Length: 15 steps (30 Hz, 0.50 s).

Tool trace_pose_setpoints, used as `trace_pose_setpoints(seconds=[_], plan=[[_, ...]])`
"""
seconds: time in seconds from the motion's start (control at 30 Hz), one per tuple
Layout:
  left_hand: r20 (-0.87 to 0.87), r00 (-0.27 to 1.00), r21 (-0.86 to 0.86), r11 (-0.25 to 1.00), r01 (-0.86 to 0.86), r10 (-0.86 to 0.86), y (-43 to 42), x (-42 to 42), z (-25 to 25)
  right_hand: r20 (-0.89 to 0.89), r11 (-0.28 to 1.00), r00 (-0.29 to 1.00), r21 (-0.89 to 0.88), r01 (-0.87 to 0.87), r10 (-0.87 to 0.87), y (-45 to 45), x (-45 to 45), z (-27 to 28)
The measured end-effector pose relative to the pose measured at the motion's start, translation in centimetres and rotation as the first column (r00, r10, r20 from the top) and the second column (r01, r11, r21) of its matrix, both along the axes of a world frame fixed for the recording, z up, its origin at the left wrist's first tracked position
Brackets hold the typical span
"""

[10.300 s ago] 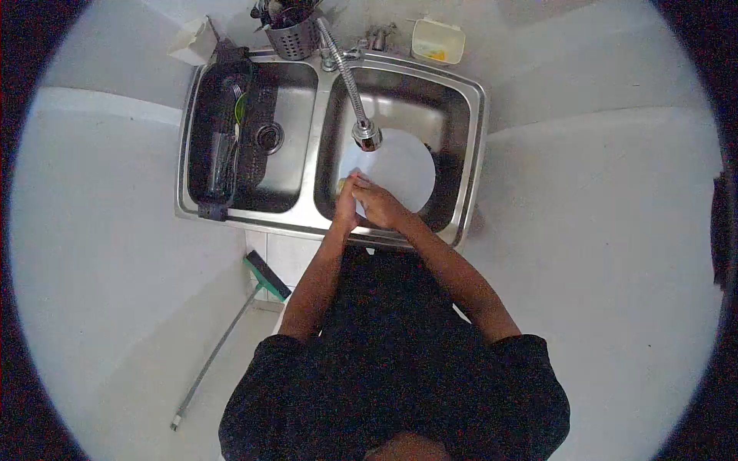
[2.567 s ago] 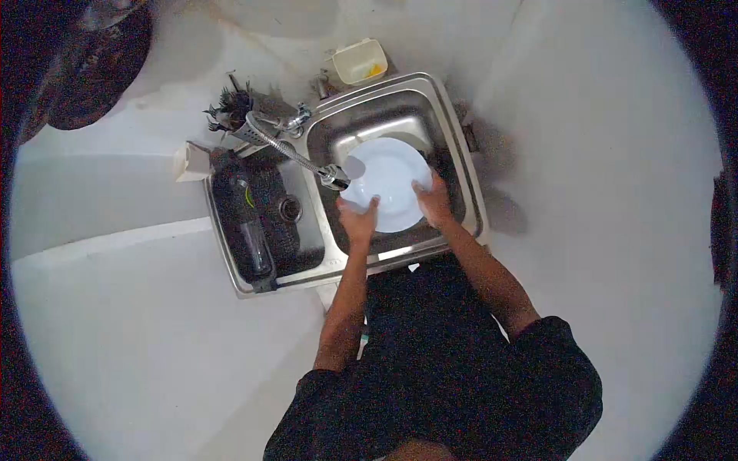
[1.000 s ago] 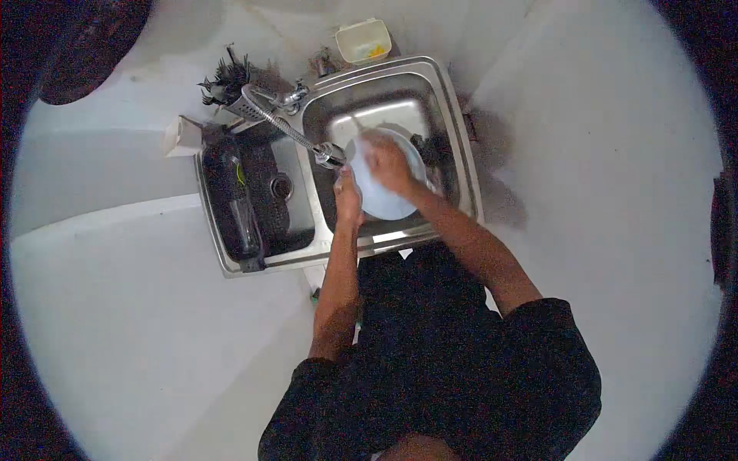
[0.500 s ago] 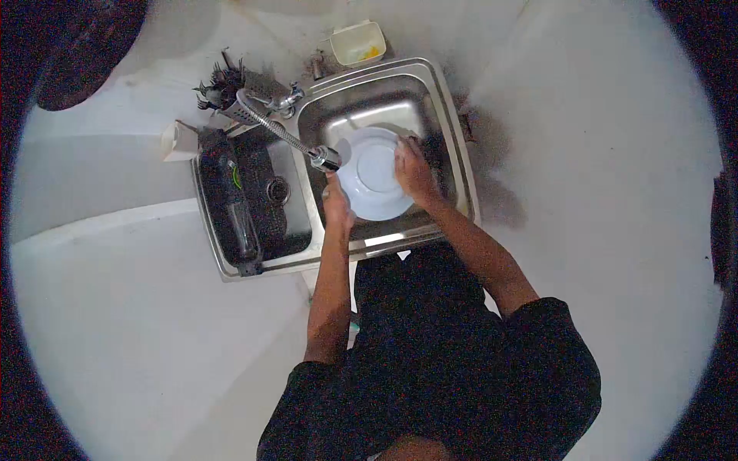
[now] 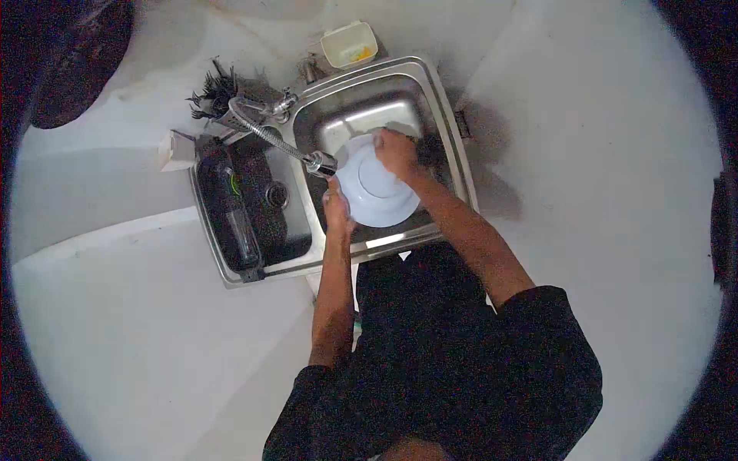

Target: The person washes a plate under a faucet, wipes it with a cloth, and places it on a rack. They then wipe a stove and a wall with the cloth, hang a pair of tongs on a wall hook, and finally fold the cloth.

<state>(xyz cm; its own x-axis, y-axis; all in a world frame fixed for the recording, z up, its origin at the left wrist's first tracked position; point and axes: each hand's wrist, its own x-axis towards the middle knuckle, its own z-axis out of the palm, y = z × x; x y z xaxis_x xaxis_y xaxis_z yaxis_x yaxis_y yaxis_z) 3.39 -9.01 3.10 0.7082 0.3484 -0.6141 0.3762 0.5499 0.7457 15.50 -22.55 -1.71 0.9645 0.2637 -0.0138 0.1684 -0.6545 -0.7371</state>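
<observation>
A round white plate (image 5: 377,196) is held tilted over the right basin of the steel sink (image 5: 314,223); a ring shows at its middle. My left hand (image 5: 337,209) grips its left rim, thumb up, just below the faucet head (image 5: 321,164). Across from it, my right hand (image 5: 396,156) presses on the plate's upper edge with its fingers curled in. Whatever lies under those fingers is hidden. The flexible faucet hose (image 5: 265,132) arches over the divider to the plate's left side.
A cutlery holder (image 5: 231,107) full of dark utensils stands behind the left basin. Near the back rim sits a pale container (image 5: 350,46) with something yellow inside. A white box (image 5: 177,150) is at the left corner. A clear bottle-like item (image 5: 243,234) lies in the left basin.
My right hand has moved up and left across the plate, from its right side to its upper edge. My left hand keeps its grip, and the plate has shifted slightly down.
</observation>
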Motion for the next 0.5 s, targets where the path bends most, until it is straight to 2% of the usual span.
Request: trace_pose_setpoints(seconds=[0.03,0.1,0.13,0.2,0.23,0.33,0.37,0.43,0.47,0.5], plan=[[-0.062,0.998,0.035,0.999,0.0,0.002,-0.2,0.2,0.7,-0.069,0.994,0.992,-0.009,0.106,-0.107,0.0,0.3,-0.1],[-0.19,0.982,0.103,0.995,0.01,0.01,-0.8,0.5,2.2,0.163,0.997,0.986,0.062,-0.042,0.032,0.6,-0.5,0.5],[-0.101,0.995,0.043,0.999,0.023,-0.019,-0.7,0.5,1.3,0.277,0.989,0.956,0.083,-0.121,0.094,1.1,-1.2,1.1],[0.084,0.995,-0.069,0.996,0.065,-0.059,0.0,0.6,-1.7,0.381,0.935,0.874,0.065,-0.349,0.3,2.9,-2.9,2.6],[0.102,0.994,-0.07,0.997,0.043,-0.035,0.5,0.5,-3.1,0.285,0.894,0.85,-0.072,-0.442,0.443,3.6,-3.9,4.1],[0.111,0.994,-0.091,0.996,-0.005,0.016,1.0,0.4,-4.0,0.329,0.859,0.803,-0.053,-0.509,0.496,3.0,-3.0,4.7],[0.085,0.996,-0.109,0.994,-0.008,0.017,1.1,0.4,-3.9,0.301,0.869,0.82,-0.077,-0.488,0.487,2.5,-2.1,4.7],[0.069,0.994,-0.148,0.986,-0.079,0.09,0.9,0.3,-3.6,0.208,0.939,0.919,-0.005,-0.343,0.336,0.8,-0.1,2.9],[0.045,0.993,-0.151,0.983,-0.101,0.109,0.7,0.5,-3.0,0.164,0.987,0.973,-0.014,-0.162,0.162,0.4,0.4,0.0],[0.016,0.992,-0.153,0.98,-0.125,0.129,0.3,0.6,-2.0,0.082,0.994,0.991,-0.04,-0.102,0.105,0.0,0.7,-0.6]])
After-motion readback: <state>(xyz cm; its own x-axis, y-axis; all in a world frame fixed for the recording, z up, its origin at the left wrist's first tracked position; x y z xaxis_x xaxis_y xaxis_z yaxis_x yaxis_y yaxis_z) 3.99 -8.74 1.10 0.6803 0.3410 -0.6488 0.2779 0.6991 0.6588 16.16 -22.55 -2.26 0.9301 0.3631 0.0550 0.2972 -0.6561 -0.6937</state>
